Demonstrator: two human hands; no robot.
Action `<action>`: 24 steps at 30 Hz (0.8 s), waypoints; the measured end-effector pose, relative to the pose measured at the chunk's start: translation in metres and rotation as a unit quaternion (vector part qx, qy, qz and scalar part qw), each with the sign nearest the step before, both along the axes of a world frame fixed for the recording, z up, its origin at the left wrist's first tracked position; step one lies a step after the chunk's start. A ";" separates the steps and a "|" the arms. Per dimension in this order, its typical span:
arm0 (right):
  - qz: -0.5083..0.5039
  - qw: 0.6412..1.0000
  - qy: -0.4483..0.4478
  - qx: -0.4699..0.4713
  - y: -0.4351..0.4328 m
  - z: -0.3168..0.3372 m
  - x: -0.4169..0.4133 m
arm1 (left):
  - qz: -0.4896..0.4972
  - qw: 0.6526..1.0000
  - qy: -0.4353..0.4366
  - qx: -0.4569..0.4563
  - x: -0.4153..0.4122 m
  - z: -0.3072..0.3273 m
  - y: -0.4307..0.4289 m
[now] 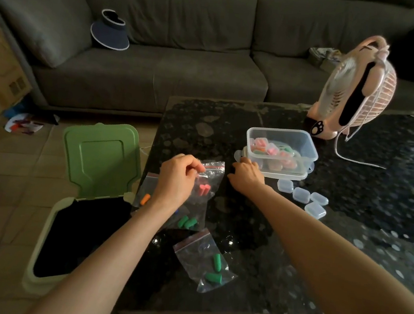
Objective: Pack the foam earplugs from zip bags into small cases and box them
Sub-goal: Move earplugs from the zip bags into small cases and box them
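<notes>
Dark speckled stone table [254, 254], grey sofa [184, 75] behind. The left hand [177, 176] pinches the red-striped top of a clear zip bag [214, 176] holding pink foam earplugs [204, 190]. The right hand [246, 176] lies knuckles-up beside the clear plastic box [282, 132], its grip unreadable. Bag-opening seems underway; next it needs an empty translucent small case [301, 194].

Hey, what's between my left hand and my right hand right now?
In the head view, the zip bag of pink earplugs, pinched by your left hand, then a narrow strip of bare table up to your right hand.
</notes>
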State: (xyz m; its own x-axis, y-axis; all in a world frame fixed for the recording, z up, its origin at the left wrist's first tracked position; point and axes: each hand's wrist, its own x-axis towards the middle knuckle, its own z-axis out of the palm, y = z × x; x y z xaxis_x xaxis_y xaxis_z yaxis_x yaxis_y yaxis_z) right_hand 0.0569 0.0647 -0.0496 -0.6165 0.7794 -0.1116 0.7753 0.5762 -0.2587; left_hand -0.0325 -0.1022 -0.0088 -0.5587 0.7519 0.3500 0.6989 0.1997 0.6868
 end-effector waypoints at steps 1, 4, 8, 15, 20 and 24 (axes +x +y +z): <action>-0.006 1.000 0.002 -0.007 0.002 0.000 -0.003 | -0.002 1.000 -0.001 -0.003 -0.001 -0.001 0.000; -0.023 0.999 0.012 -0.034 0.006 0.000 -0.009 | 0.001 1.000 -0.001 -0.008 -0.004 -0.002 0.001; -0.014 0.998 0.020 -0.055 0.002 -0.001 -0.006 | 0.007 1.000 -0.008 -0.004 -0.005 -0.002 0.001; 0.009 0.994 0.104 -0.041 -0.028 0.002 0.032 | 0.035 0.999 -0.030 0.007 -0.007 0.000 0.001; 0.000 0.988 0.153 -0.008 -0.053 0.001 0.059 | 0.052 0.998 -0.027 0.007 -0.003 0.003 -0.002; 0.012 0.991 0.137 0.001 -0.063 0.002 0.070 | 0.044 0.999 -0.024 0.001 0.001 0.005 -0.004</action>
State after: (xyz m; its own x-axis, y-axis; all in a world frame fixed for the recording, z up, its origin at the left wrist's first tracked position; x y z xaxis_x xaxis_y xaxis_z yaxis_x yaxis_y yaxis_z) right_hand 0.1269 0.0020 -0.0476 -0.6424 0.7638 0.0630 0.6620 0.5945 -0.4565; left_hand -0.0312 -0.1065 -0.0035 -0.6386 0.6985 0.3230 0.6448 0.2567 0.7199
